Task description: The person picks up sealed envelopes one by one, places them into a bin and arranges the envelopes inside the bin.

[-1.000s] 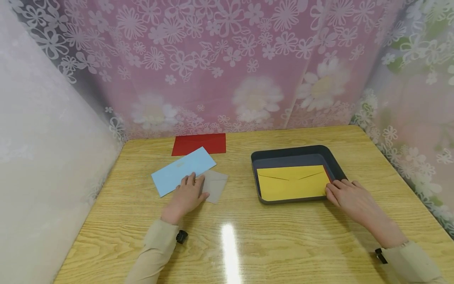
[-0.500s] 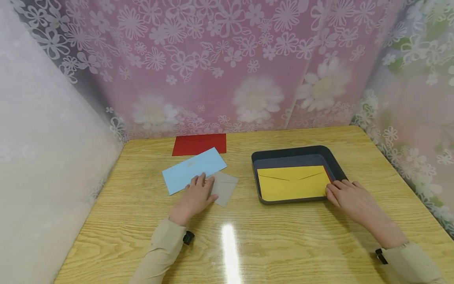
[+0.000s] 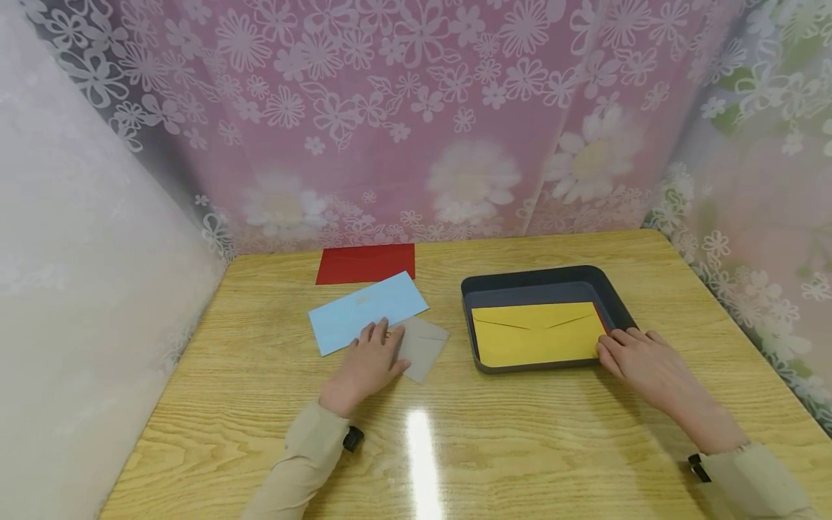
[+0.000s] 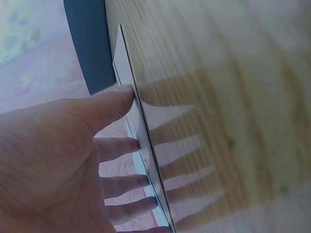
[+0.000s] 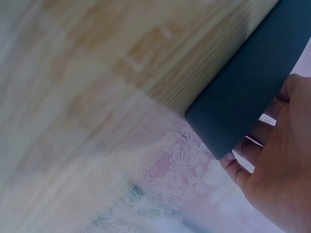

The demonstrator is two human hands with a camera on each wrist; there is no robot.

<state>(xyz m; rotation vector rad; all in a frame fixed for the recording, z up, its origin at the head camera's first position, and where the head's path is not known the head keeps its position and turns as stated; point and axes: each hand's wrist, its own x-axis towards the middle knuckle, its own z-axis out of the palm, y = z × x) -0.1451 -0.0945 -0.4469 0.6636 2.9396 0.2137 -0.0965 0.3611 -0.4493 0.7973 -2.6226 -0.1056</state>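
My left hand (image 3: 367, 367) lies with spread fingers on a small grey envelope (image 3: 424, 348) and the lower edge of a light blue envelope (image 3: 364, 309). In the left wrist view the fingertips (image 4: 127, 92) press down on the flat paper. At the near right corner of a dark rectangular tray (image 3: 484, 284), my right hand (image 3: 643, 367) grips the rim with curled fingers. The right wrist view shows those fingers (image 5: 238, 172) over the top edge of the tray wall (image 5: 233, 102). Inside the tray a yellow envelope (image 3: 536, 336) covers most of something red.
A red envelope (image 3: 364, 264) lies at the table's back edge, one corner under the blue one. The wooden table (image 3: 520, 448) meets a pink flowered curtain (image 3: 403, 144) behind, with pale curtains at both sides.
My left hand has slid to the right across the table, and the grey and light blue envelopes have moved along under it. The right hand and the tray stay put.
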